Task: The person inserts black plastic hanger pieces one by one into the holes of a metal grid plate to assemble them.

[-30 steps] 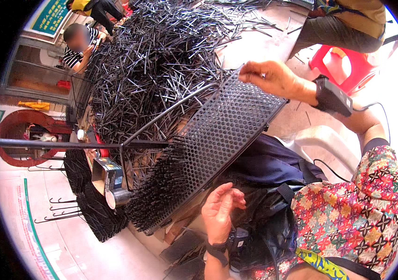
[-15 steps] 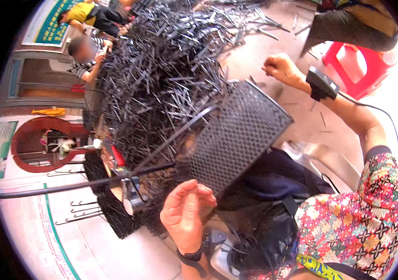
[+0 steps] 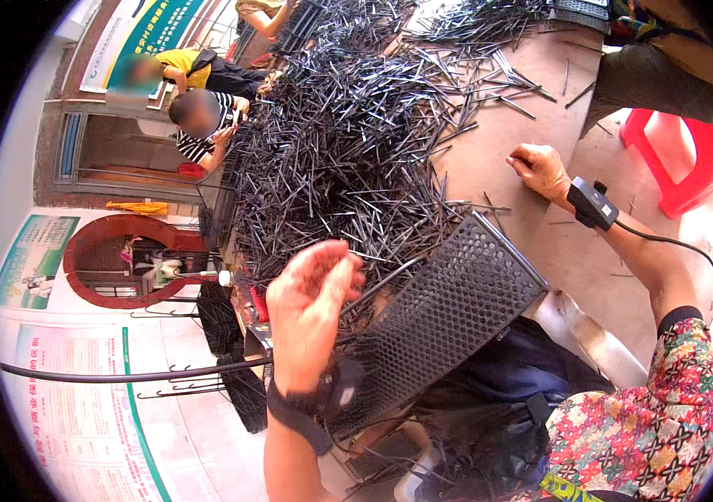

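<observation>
My left hand (image 3: 310, 293) is raised beside the near left part of a black tray-like panel with rows of small holes (image 3: 465, 289). Its fingers are loosely curled with the thumb apart, and nothing shows in them; the hand is slightly smeared. My right hand (image 3: 544, 171) hovers past the panel's far right corner, over the pale tabletop (image 3: 490, 171). Its thumb and fingers are pressed together; whatever is between them is too small to see. A large heap of thin black strips (image 3: 339, 159) spreads beyond both hands. The panel slants across my lap.
A black cable (image 3: 139, 376) crosses from the left. Strapped to my right wrist is a small black device (image 3: 595, 203) with a wire. A red plastic stool (image 3: 691, 159) stands at right. Two people (image 3: 206, 125) sit at the far left of the heap; another person's dark-clothed leg (image 3: 666, 84) is at upper right.
The view has shifted, with the scene lower and further right. My left hand has risen toward the heap, its forearm now in front of the panel's near end. My right hand stays beyond the panel.
</observation>
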Demonstrator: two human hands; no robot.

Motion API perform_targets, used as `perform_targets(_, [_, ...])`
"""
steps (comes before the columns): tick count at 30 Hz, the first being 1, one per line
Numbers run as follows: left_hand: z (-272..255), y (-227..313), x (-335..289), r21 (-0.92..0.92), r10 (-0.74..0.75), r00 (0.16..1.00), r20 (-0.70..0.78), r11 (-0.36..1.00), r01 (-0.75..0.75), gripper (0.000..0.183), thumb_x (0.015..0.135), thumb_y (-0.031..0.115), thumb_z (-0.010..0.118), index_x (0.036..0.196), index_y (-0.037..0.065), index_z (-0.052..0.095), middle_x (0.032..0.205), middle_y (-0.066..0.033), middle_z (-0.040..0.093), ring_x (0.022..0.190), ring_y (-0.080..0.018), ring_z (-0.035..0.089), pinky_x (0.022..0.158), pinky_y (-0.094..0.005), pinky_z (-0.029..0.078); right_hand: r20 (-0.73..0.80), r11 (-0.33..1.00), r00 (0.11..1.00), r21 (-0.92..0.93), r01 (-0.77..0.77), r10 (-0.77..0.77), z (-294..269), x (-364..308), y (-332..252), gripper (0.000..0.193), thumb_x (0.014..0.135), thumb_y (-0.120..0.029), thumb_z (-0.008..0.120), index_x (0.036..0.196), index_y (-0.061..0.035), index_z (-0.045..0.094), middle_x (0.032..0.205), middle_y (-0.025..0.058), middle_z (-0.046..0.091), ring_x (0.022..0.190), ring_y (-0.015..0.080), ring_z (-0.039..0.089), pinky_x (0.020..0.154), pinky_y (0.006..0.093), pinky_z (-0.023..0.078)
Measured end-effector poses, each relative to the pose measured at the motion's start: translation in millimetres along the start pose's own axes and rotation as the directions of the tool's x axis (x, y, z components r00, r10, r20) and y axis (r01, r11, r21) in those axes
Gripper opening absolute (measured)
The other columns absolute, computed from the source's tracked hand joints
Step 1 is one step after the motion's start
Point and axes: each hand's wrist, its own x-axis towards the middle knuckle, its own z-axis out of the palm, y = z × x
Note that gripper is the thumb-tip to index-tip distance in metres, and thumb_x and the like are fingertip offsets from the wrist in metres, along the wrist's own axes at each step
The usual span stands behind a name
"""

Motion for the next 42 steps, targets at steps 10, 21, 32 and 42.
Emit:
perform_targets(10, [6.2, -70.3, 102.7, 0.738, 0.055, 0.951, 0.305, 0.617, -0.273, 0.036, 0.071, 0.012, 0.062, 0.102, -0.004, 0.051, 0.099, -0.0166, 0.057, 0.092, -0.0259, 0.055, 0.081, -0.0307, 0.043, -0.046, 1.000, 0.999, 0.006, 0.012, -0.012, -10.1, -0.1, 2.9, 0.011, 0.073, -0.013, 0.058, 0.073, -0.0018, 0.056, 0.066, 0.0132, 0.057, 0.061, 0.0284, 0.056, 0.056, 0.0330, 0.045])
perform_targets(21, [39.8, -116.4, 125.2, 0.748, -0.245, 0.707, 0.663, 0.194, -0.634, 0.101, 0.056, 0.046, 0.069, 0.130, 0.000, 0.018, 0.136, -0.0164, 0.019, 0.126, -0.0312, 0.017, 0.102, -0.0424, 0.015, -0.058, 0.999, 0.998, 0.035, -0.003, 0.005, -15.6, 2.8, 0.2, 0.008, 0.073, -0.010, 0.058, 0.073, -0.0015, 0.056, 0.070, 0.0125, 0.057, 0.066, 0.0284, 0.056, 0.060, 0.0329, 0.045])
perform_targets(32, [54.3, -144.1, 115.1, 0.634, -0.142, 0.626, 0.767, 0.316, -0.706, 0.094, 0.058, 0.033, 0.070, 0.129, 0.000, 0.018, 0.134, -0.0171, 0.020, 0.125, -0.0363, 0.017, 0.099, -0.0457, 0.021, -0.083, 1.000, 0.997, 0.028, 0.005, -0.002, -15.1, 2.5, 1.8, 0.007, 0.071, -0.007, 0.059, 0.074, -0.0015, 0.056, 0.070, 0.0121, 0.057, 0.066, 0.0278, 0.055, 0.059, 0.0328, 0.045])
perform_targets(42, [58.2, -149.5, 135.1, 0.656, 0.050, 0.727, 0.685, 0.393, -0.645, 0.080, 0.060, 0.025, 0.070, 0.125, 0.003, 0.029, 0.130, -0.0173, 0.030, 0.120, -0.0336, 0.029, 0.097, -0.0430, 0.027, -0.075, 1.000, 0.997, 0.019, 0.003, -0.002, -12.4, 2.1, 4.1, 0.007, 0.071, -0.006, 0.059, 0.074, -0.0010, 0.056, 0.068, 0.0130, 0.056, 0.064, 0.0287, 0.055, 0.059, 0.0329, 0.044])
